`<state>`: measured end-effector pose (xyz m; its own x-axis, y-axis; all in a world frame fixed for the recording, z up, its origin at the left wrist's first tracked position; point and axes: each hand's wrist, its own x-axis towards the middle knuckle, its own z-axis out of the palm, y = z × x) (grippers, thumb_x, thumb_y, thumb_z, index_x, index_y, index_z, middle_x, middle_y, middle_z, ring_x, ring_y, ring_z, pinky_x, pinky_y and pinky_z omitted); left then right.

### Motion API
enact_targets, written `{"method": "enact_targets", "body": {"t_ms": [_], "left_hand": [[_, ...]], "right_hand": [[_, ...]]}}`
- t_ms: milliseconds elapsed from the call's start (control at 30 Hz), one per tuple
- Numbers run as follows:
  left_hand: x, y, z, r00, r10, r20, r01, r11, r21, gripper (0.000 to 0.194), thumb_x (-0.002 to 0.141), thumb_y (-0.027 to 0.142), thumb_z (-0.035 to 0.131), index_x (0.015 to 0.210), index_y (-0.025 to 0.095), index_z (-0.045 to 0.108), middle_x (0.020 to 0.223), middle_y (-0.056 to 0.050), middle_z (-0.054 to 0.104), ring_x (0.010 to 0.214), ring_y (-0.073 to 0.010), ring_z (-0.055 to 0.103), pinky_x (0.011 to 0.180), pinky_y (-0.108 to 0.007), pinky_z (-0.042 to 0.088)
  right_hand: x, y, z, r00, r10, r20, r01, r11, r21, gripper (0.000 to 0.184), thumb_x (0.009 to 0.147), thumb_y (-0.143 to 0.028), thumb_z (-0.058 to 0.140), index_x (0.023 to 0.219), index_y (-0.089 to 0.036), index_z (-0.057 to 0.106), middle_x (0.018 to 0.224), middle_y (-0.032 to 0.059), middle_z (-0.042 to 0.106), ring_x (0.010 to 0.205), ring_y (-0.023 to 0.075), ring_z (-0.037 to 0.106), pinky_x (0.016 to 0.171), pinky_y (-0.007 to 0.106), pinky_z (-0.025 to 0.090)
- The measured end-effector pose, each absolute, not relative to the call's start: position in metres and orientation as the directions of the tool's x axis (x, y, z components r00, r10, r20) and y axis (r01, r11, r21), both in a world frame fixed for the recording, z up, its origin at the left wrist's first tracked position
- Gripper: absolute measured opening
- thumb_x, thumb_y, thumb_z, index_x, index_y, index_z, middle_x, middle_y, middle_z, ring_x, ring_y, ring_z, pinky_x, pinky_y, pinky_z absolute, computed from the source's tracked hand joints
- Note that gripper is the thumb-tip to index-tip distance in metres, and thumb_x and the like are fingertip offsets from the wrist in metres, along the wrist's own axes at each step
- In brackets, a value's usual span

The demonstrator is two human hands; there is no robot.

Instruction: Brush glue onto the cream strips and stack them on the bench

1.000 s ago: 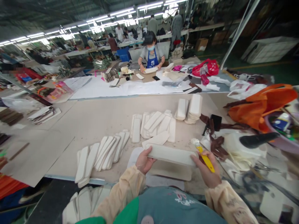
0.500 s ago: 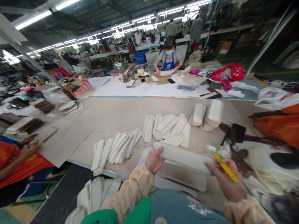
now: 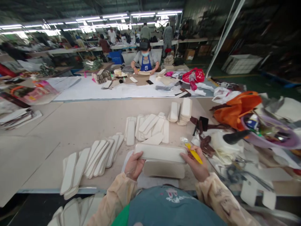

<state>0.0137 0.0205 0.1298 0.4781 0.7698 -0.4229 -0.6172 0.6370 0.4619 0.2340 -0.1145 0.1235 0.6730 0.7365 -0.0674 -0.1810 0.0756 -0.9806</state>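
Observation:
A long white panel [image 3: 162, 153] with rounded corners is held up between my two hands, almost level. My left hand [image 3: 134, 164] pinches its left end, thumb on top. At the other end, my right hand [image 3: 197, 164] grips the panel's edge and also keeps a yellow-handled brush [image 3: 194, 154] with a whitish tip. Just below the held panel lies another long panel [image 3: 164, 171], greyish beige, on a white sheet. Beyond my hands, several similar white panels [image 3: 150, 127] overlap in a loose pile. A fanned row of them [image 3: 94, 158] spreads on the left.
Two neat stacks of panels [image 3: 185, 110] stand farther back. On the right are an orange bag [image 3: 237, 110], a purple basin [image 3: 270, 138], a whitish container [image 3: 227, 142] and scissors [image 3: 256, 180]. More panels [image 3: 72, 212] lie below the table edge. A co-worker [image 3: 145, 61] sits opposite.
My view has swung to the right, bringing the purple basin into sight and the orange-clad person out of it. The held panel is now more level. Both hands keep their grip.

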Motion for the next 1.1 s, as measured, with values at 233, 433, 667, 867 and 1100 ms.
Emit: {"method": "enact_targets", "body": {"t_ms": [233, 433, 667, 867, 1100], "left_hand": [[0.012, 0.017, 0.136, 0.437, 0.784, -0.441, -0.609, 0.619, 0.496, 0.052, 0.075, -0.003, 0.057, 0.125, 0.012, 0.056, 0.107, -0.011, 0.071, 0.1, -0.0232, 0.068, 0.1, -0.04, 0.05], [0.011, 0.013, 0.134, 0.436, 0.803, -0.406, -0.595, 0.596, 0.539, 0.052, 0.072, 0.0, 0.063, 0.121, 0.013, 0.058, 0.104, -0.01, 0.072, 0.103, -0.025, 0.066, 0.099, -0.041, 0.05], [0.016, 0.008, 0.139, 0.46, 0.823, -0.332, -0.64, 0.567, 0.518, 0.053, 0.064, 0.002, 0.066, 0.115, 0.013, 0.06, 0.099, -0.01, 0.072, 0.106, -0.0272, 0.064, 0.098, -0.042, 0.048], [0.026, -0.008, 0.141, 0.497, 0.809, -0.314, -0.707, 0.588, 0.393, 0.055, 0.061, 0.003, 0.06, 0.115, 0.015, 0.06, 0.101, -0.009, 0.071, 0.101, -0.0252, 0.065, 0.097, -0.043, 0.046], [0.035, -0.017, 0.132, 0.417, 0.82, -0.392, -0.674, 0.568, 0.472, 0.049, 0.069, 0.007, 0.065, 0.117, 0.017, 0.059, 0.096, -0.008, 0.072, 0.088, -0.0211, 0.068, 0.092, -0.041, 0.05]], "right_hand": [[0.232, -0.12, 0.127, 0.678, 0.731, -0.082, -0.193, 0.069, -0.979, 0.049, 0.061, -0.026, 0.082, 0.089, -0.028, 0.042, 0.092, -0.0039, 0.067, 0.068, 0.0137, 0.066, 0.058, 0.024, 0.052], [0.232, -0.123, 0.124, 0.674, 0.733, -0.093, -0.191, 0.052, -0.98, 0.05, 0.061, -0.029, 0.083, 0.089, -0.028, 0.042, 0.091, -0.0034, 0.067, 0.072, 0.0147, 0.066, 0.061, 0.024, 0.053], [0.235, -0.126, 0.116, 0.781, 0.625, -0.019, -0.091, 0.083, -0.992, 0.054, 0.048, -0.027, 0.087, 0.089, -0.025, 0.051, 0.084, -0.0039, 0.063, 0.071, 0.0116, 0.062, 0.065, 0.02, 0.051], [0.229, -0.123, 0.123, 0.774, 0.629, -0.067, -0.173, 0.109, -0.979, 0.057, 0.045, -0.024, 0.087, 0.09, -0.025, 0.053, 0.084, -0.0044, 0.061, 0.076, 0.01, 0.06, 0.068, 0.015, 0.049], [0.229, -0.124, 0.104, 0.718, 0.696, -0.019, -0.137, 0.115, -0.984, 0.049, 0.053, -0.024, 0.086, 0.088, -0.025, 0.052, 0.08, -0.0066, 0.06, 0.07, 0.0089, 0.056, 0.065, 0.015, 0.046]]}}
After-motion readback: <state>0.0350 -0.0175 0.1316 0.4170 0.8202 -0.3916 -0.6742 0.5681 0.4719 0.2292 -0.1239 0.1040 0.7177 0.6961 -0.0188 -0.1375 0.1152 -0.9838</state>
